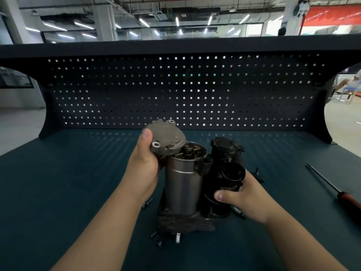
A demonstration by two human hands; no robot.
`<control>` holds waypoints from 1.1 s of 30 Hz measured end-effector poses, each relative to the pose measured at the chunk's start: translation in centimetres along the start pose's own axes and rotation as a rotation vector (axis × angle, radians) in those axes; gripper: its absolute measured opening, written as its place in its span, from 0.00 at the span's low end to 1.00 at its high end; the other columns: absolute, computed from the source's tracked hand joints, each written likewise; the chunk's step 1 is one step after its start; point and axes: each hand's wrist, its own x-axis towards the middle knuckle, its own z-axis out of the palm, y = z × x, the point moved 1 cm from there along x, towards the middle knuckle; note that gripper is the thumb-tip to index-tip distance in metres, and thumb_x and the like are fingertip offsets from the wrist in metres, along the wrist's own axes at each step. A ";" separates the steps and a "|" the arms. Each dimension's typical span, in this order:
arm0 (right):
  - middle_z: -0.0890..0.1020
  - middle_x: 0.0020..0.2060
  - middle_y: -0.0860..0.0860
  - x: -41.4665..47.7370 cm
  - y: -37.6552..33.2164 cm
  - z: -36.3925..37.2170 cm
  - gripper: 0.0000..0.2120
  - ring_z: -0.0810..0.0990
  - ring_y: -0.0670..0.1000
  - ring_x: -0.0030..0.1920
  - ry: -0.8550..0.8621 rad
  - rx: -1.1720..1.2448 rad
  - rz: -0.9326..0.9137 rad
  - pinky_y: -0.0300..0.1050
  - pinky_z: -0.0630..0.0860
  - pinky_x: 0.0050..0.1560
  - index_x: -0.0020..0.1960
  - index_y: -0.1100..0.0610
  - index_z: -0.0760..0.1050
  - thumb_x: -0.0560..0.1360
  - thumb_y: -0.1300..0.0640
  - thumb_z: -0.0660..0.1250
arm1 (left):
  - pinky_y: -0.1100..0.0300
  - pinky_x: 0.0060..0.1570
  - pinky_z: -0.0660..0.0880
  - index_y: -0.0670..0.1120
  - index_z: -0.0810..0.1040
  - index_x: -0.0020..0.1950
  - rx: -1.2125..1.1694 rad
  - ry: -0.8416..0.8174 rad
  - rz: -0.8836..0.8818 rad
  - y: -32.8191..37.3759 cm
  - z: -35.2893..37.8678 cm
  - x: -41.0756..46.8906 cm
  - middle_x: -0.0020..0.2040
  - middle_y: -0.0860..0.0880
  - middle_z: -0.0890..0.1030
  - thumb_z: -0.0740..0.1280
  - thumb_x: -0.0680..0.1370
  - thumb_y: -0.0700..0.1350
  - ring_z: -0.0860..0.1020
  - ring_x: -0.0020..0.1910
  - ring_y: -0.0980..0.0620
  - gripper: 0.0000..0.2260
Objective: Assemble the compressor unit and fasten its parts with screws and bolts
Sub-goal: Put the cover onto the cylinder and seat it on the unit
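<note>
**Q:** Which parts are hidden or unclear?
**A:** The fingers of my left hand [145, 163] lie behind the end cover [168, 137]. Only the thumb shows, pressed on its near-left edge. The cover is tilted and hides part of the open top of the metal cylinder [183, 186]. The internals there are dark and hard to make out, and I cannot tell whether the cover touches the rim. The fingers of my right hand [244, 196] pass behind the black housing [224, 184], out of sight. The screwdriver [336, 190] handle is cut off at the right edge.

**Q:** State each grip and locate the unit.
**A:** My left hand grips the end cover. My right hand is wrapped round the black housing, thumb across its near face. The compressor unit [183, 222] stands upright on the bench mat [78, 173], between my hands.

**Q:** What are the surroundings?
**A:** Loose screws [146, 203] lie around the base, to the left, near and right. A pegboard [175, 90] stands along the far edge.
</note>
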 end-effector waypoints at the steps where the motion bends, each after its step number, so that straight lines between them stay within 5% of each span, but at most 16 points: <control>1: 0.83 0.44 0.40 0.0 0.0 0.0 0.21 0.82 0.39 0.46 0.002 -0.007 0.000 0.29 0.75 0.43 0.48 0.33 0.75 0.59 0.48 0.76 | 0.53 0.62 0.70 0.49 0.78 0.62 -0.028 0.012 -0.002 -0.2 0.3 -0.1 0.59 0.48 0.82 0.59 0.69 0.69 0.78 0.61 0.51 0.32; 5: 0.83 0.46 0.41 -0.2 -0.1 0.1 0.23 0.82 0.40 0.48 -0.005 -0.023 -0.004 0.30 0.75 0.44 0.50 0.34 0.74 0.59 0.49 0.77 | 0.55 0.59 0.73 0.46 0.76 0.64 -0.033 0.035 0.006 -1.1 0.8 -0.7 0.59 0.47 0.82 0.64 0.69 0.65 0.79 0.61 0.50 0.31; 10: 0.81 0.49 0.41 -0.4 -1.4 0.7 0.26 0.81 0.42 0.51 -0.049 -0.074 -0.046 0.33 0.75 0.48 0.54 0.33 0.72 0.60 0.48 0.77 | 0.60 0.49 0.78 0.62 0.78 0.57 -0.001 -0.010 0.042 -0.2 -1.0 -1.1 0.57 0.53 0.83 0.73 0.64 0.58 0.81 0.56 0.51 0.21; 16: 0.82 0.47 0.42 -0.8 -2.3 1.6 0.24 0.82 0.43 0.48 -0.031 -0.053 -0.094 0.32 0.75 0.47 0.52 0.34 0.72 0.60 0.47 0.77 | 0.61 0.50 0.77 0.56 0.76 0.64 -0.014 -0.072 0.009 0.7 -2.1 -1.8 0.61 0.51 0.81 0.77 0.60 0.66 0.80 0.59 0.50 0.34; 26: 0.82 0.50 0.46 -0.9 -2.0 1.1 0.25 0.82 0.49 0.52 -0.083 -0.017 -0.073 0.42 0.78 0.49 0.54 0.35 0.74 0.60 0.49 0.77 | 0.61 0.51 0.78 0.46 0.82 0.58 -0.108 -0.174 -0.075 0.6 -0.5 -2.1 0.56 0.46 0.84 0.76 0.56 0.69 0.81 0.56 0.49 0.38; 30: 0.82 0.48 0.50 -0.8 -1.6 0.7 0.23 0.82 0.52 0.50 -0.100 -0.054 -0.041 0.52 0.79 0.52 0.54 0.42 0.75 0.62 0.50 0.77 | 0.63 0.52 0.77 0.54 0.83 0.58 -0.058 -0.272 0.025 0.4 -1.0 -2.8 0.55 0.50 0.84 0.71 0.63 0.70 0.81 0.56 0.52 0.30; 33: 0.82 0.45 0.47 -0.3 -1.5 0.9 0.22 0.83 0.49 0.48 -0.095 -0.098 -0.044 0.42 0.78 0.46 0.55 0.47 0.73 0.63 0.51 0.75 | 0.65 0.52 0.76 0.57 0.82 0.59 -0.024 -0.232 0.108 -0.1 -1.2 -3.8 0.56 0.54 0.83 0.69 0.67 0.71 0.81 0.57 0.55 0.27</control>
